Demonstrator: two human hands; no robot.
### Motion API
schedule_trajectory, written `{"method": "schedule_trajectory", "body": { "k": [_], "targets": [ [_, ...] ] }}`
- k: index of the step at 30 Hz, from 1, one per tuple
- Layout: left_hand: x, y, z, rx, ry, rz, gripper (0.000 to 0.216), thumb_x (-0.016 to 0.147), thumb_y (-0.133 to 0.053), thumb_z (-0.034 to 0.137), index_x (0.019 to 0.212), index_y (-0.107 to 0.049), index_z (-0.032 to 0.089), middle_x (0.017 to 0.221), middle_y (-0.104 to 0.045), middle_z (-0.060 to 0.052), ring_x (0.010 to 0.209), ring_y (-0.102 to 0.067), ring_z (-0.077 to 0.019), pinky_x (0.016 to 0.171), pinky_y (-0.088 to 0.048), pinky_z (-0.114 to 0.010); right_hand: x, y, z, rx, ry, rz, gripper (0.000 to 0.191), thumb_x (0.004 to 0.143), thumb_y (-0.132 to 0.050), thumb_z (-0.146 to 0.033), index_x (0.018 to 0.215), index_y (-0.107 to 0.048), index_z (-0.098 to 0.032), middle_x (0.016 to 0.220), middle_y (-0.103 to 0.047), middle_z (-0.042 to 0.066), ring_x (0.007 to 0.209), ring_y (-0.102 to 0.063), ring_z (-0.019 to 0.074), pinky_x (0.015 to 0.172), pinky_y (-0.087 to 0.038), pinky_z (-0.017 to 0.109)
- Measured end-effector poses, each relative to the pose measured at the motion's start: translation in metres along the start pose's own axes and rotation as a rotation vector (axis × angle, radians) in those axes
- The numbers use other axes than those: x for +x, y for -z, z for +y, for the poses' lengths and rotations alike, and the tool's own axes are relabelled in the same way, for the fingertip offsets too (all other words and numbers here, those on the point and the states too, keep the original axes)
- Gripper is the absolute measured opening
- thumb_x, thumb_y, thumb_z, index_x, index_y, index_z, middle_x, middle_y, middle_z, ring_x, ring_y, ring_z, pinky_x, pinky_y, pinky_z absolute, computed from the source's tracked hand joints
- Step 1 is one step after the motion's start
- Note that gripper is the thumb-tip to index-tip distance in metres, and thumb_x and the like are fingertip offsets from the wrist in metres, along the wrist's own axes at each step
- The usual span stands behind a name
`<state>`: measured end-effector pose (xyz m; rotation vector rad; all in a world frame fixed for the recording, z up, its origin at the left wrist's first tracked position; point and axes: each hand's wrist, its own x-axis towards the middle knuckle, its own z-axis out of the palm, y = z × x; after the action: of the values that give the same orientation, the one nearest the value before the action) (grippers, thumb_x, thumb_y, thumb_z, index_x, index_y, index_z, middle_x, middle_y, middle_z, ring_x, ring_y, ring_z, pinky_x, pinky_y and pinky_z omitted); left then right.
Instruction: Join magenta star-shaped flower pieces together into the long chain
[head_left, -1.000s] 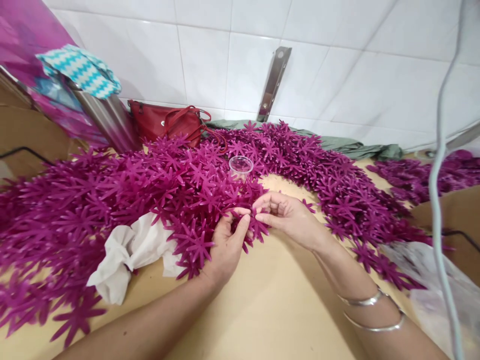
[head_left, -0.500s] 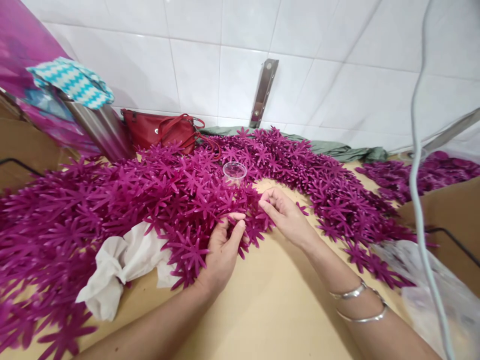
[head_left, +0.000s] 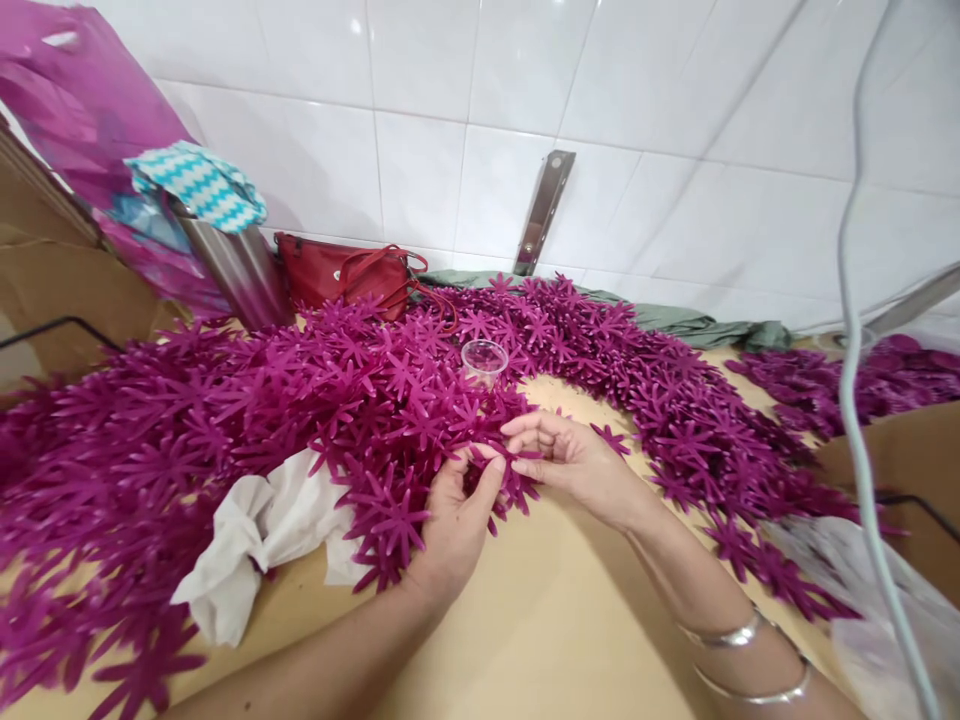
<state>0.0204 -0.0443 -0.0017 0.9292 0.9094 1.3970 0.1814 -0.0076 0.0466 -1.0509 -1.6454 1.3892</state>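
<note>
My left hand pinches a small purple flower-shaped piece between thumb and index finger, above the table. From the right, my right hand meets it, its thumb and fingertips closed around a petal of the same piece. The fingertips hide most of that piece. Around and behind both hands spreads a large heap of matching purple flower pieces, with narrow, finger-like petals. A clear round plastic cup stands among them just beyond my hands.
White crumpled cloth lies left of my left arm. Behind the heap are a red handbag and a steel tumbler topped with patterned cloth. A grey cable hangs at right, near a clear plastic bag. Tiled wall closes the back.
My right hand has moved in to my left hand, its fingers parting and coming around a petal. My left hand keeps its pinch. The whole view has shifted slightly.
</note>
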Motion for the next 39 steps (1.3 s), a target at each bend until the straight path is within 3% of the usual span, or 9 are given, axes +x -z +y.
{"method": "schedule_trajectory", "body": {
  "k": [3,6,13,21,25,28,33,36,39],
  "targets": [
    [-0.002,0.0,0.002,0.041,0.025,0.006,0.029,0.085,-0.077,0.045,0.088,-0.064,0.019,0.07,-0.056,0.003,0.06,-0.049,-0.0095,0.056,-0.045,-0.02,0.0,0.004,0.002,-0.141,-0.021,-0.011,0.024,0.084,-0.079,-0.04,0.092,-0.074,-0.018,0.082,-0.07,0.002,0.071,-0.06,0.0144,0.067,-0.047,0.029],
    [-0.003,0.0,0.006,0.066,0.035,0.005,0.032,0.082,-0.079,0.046,0.088,-0.066,0.018,0.068,-0.055,0.004,0.057,-0.048,-0.0092,0.051,-0.041,-0.019,-0.001,0.005,0.003,-0.21,-0.021,0.005,0.029,0.087,-0.076,-0.046,0.084,-0.072,-0.018,0.072,-0.065,0.0,0.063,-0.054,0.0135,0.061,-0.042,0.028],
    [-0.001,-0.001,0.005,0.016,-0.03,0.014,0.026,0.087,-0.075,0.044,0.091,-0.068,0.019,0.085,-0.065,-0.001,0.082,-0.06,-0.0142,0.079,-0.051,-0.025,0.001,0.004,0.004,-0.204,-0.002,0.138,0.046,0.081,-0.079,-0.058,0.071,-0.053,-0.021,0.066,-0.056,-0.003,0.059,-0.048,0.0127,0.057,-0.04,0.027],
    [-0.002,0.0,0.007,0.084,-0.011,-0.044,0.022,0.09,-0.071,0.04,0.097,-0.066,0.02,0.077,-0.059,0.002,0.07,-0.052,-0.0125,0.067,-0.044,-0.023,0.005,0.013,0.01,-0.293,0.072,0.303,0.053,0.091,-0.062,-0.066,0.066,-0.045,-0.023,0.063,-0.04,-0.004,0.06,-0.037,0.014,0.058,-0.032,0.029],
    [-0.003,0.001,0.007,0.091,0.0,-0.069,0.023,0.092,-0.069,0.041,0.096,-0.064,0.019,0.075,-0.057,0.003,0.067,-0.051,-0.0119,0.063,-0.044,-0.023,0.008,0.016,0.01,-0.348,0.105,0.419,0.054,0.093,-0.057,-0.069,0.066,-0.047,-0.023,0.065,-0.044,-0.002,0.065,-0.041,0.0163,0.063,-0.035,0.03],
    [-0.002,0.0,0.007,0.051,0.028,-0.062,0.028,0.091,-0.071,0.045,0.1,-0.063,0.02,0.076,-0.059,0.003,0.066,-0.053,-0.0118,0.062,-0.046,-0.023,0.005,0.016,0.004,-0.369,0.113,0.345,0.051,0.094,-0.058,-0.067,0.069,-0.055,-0.023,0.068,-0.051,-0.001,0.069,-0.046,0.0177,0.068,-0.039,0.031],
    [-0.002,0.0,0.008,0.037,-0.018,-0.037,0.04,0.084,-0.079,0.042,0.114,-0.064,0.022,0.092,-0.066,0.0,0.071,-0.058,-0.011,0.061,-0.049,-0.021,-0.002,0.003,-0.001,-0.308,-0.028,0.028,0.052,0.09,-0.064,-0.066,0.066,-0.055,-0.021,0.06,-0.047,-0.004,0.057,-0.041,0.0127,0.054,-0.031,0.028],
    [-0.002,0.002,0.009,0.088,0.036,-0.11,0.033,0.087,-0.075,0.047,0.101,-0.063,0.019,0.077,-0.062,0.002,0.06,-0.054,-0.0102,0.049,-0.042,-0.02,-0.003,0.0,0.003,-0.275,-0.093,-0.031,0.058,0.09,-0.062,-0.071,0.063,-0.052,-0.021,0.055,-0.044,-0.005,0.053,-0.036,0.0108,0.051,-0.027,0.027],
    [-0.003,0.003,0.009,0.111,0.048,-0.151,0.032,0.088,-0.073,0.047,0.09,-0.061,0.018,0.067,-0.058,0.003,0.057,-0.053,-0.0097,0.049,-0.041,-0.019,-0.001,0.005,0.004,-0.244,-0.088,-0.077,0.062,0.087,-0.061,-0.076,0.06,-0.05,-0.021,0.055,-0.044,-0.005,0.053,-0.035,0.0107,0.052,-0.027,0.027]
  ]
}}
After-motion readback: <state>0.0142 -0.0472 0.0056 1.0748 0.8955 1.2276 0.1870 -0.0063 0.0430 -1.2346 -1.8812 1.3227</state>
